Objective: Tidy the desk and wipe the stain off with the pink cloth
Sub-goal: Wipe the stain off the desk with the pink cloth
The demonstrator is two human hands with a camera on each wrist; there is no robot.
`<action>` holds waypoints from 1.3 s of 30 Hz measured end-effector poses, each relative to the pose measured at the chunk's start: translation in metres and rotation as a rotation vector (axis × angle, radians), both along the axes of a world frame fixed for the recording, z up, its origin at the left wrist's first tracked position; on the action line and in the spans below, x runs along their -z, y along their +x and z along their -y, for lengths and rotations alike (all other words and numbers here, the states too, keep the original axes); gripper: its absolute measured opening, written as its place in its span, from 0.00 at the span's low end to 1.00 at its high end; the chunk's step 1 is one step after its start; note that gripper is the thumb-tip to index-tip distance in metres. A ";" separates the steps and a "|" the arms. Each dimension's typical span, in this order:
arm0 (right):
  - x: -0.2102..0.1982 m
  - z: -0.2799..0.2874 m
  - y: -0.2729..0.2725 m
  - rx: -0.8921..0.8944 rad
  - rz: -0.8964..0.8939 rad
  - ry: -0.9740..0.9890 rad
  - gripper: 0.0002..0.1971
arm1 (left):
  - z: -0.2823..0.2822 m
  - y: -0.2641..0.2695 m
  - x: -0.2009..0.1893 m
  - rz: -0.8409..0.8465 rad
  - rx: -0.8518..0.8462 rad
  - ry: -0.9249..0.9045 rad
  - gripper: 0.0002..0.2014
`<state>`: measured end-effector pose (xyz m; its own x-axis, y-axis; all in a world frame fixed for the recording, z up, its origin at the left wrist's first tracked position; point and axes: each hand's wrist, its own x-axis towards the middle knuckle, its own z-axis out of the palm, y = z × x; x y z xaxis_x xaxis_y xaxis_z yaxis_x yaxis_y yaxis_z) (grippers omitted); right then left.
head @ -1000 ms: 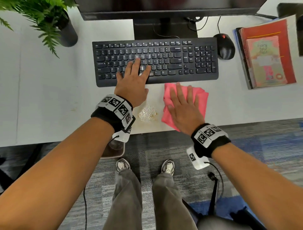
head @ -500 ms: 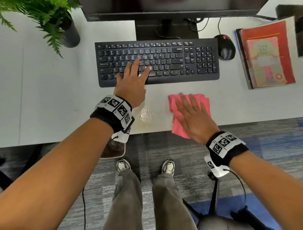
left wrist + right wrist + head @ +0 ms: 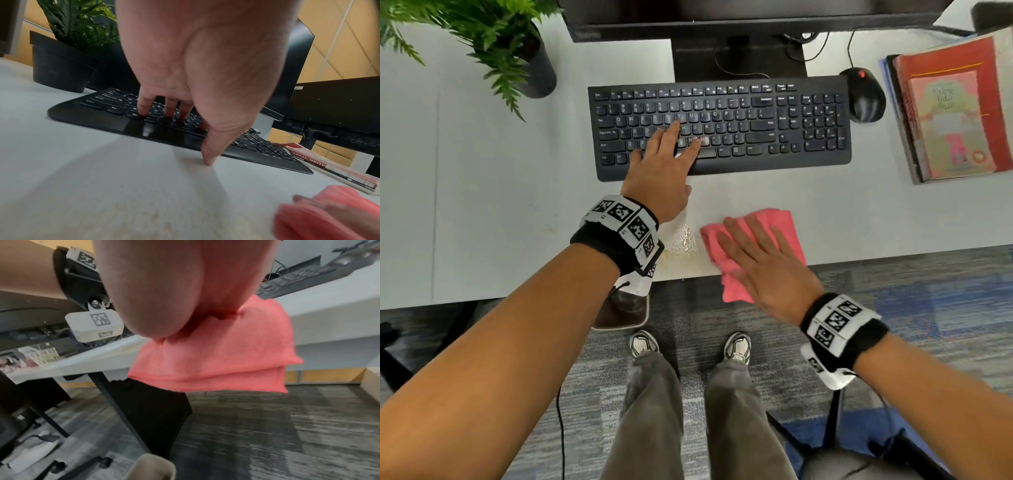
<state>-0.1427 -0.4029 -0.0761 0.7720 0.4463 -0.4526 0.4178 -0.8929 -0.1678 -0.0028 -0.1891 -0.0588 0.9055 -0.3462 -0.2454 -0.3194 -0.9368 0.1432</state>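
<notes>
A folded pink cloth [image 3: 777,222] [image 3: 226,356] [image 3: 339,199] lies at the white desk's [image 3: 482,205] front edge, its near corner hanging past the rim. My right hand [image 3: 760,260] lies flat on it with straight fingers. Just left of the cloth is a glistening, yellowish stain [image 3: 685,240] on the desk. My left hand [image 3: 664,168] [image 3: 185,105] rests with straight fingers on the black keyboard [image 3: 722,126] [image 3: 102,107], its thumb touching the desk in front.
A monitor stand [image 3: 739,58] rises behind the keyboard. A black mouse [image 3: 866,94] and a stack of books [image 3: 955,113] sit at the right, a potted plant [image 3: 517,44] at the back left. A bin [image 3: 623,308] stands under the desk edge.
My right hand has slid the pink cloth toward me and rightward, then back left toward the stain. The left hand has stayed on the keyboard.
</notes>
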 end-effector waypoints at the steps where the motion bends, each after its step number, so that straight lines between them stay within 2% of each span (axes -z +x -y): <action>1: -0.001 0.011 0.004 0.021 -0.005 -0.005 0.29 | -0.001 0.000 0.000 -0.001 0.001 -0.002 0.36; 4: -0.002 0.019 0.027 0.143 -0.003 -0.019 0.28 | -0.003 0.000 -0.001 -0.009 0.000 -0.007 0.36; 8: 0.003 -0.021 0.056 0.229 0.083 -0.062 0.30 | -0.005 0.000 0.000 -0.004 0.015 -0.011 0.36; 11: 0.005 -0.062 0.049 0.246 0.093 -0.013 0.31 | -0.009 0.000 0.000 -0.009 0.013 -0.028 0.36; 14: 0.004 -0.085 0.021 0.174 0.108 0.028 0.31 | -0.013 -0.001 0.000 -0.007 0.010 -0.031 0.36; 19: 0.001 -0.034 0.002 -0.022 0.137 -0.022 0.33 | -0.023 -0.004 0.002 -0.011 0.006 -0.020 0.36; 22: -0.007 -0.013 0.016 0.093 0.137 -0.052 0.27 | -0.029 -0.005 0.004 -0.019 -0.032 -0.011 0.38; 25: -0.005 -0.037 0.031 0.285 0.078 -0.057 0.27 | -0.035 -0.004 0.004 -0.041 -0.073 -0.018 0.40; 27: -0.001 -0.063 0.033 0.345 0.058 -0.051 0.28 | -0.037 -0.003 0.004 -0.049 -0.078 -0.021 0.41; 31: 0.001 -0.088 0.021 0.319 0.054 -0.013 0.29 | -0.037 -0.002 0.005 -0.036 -0.067 -0.020 0.42; 35: -0.003 -0.058 0.003 0.160 0.013 -0.027 0.28 | -0.039 -0.001 0.006 -0.032 -0.064 -0.019 0.41; 39: -0.005 -0.024 0.009 0.207 -0.005 -0.031 0.28 | -0.039 -0.002 0.007 -0.030 -0.061 -0.020 0.41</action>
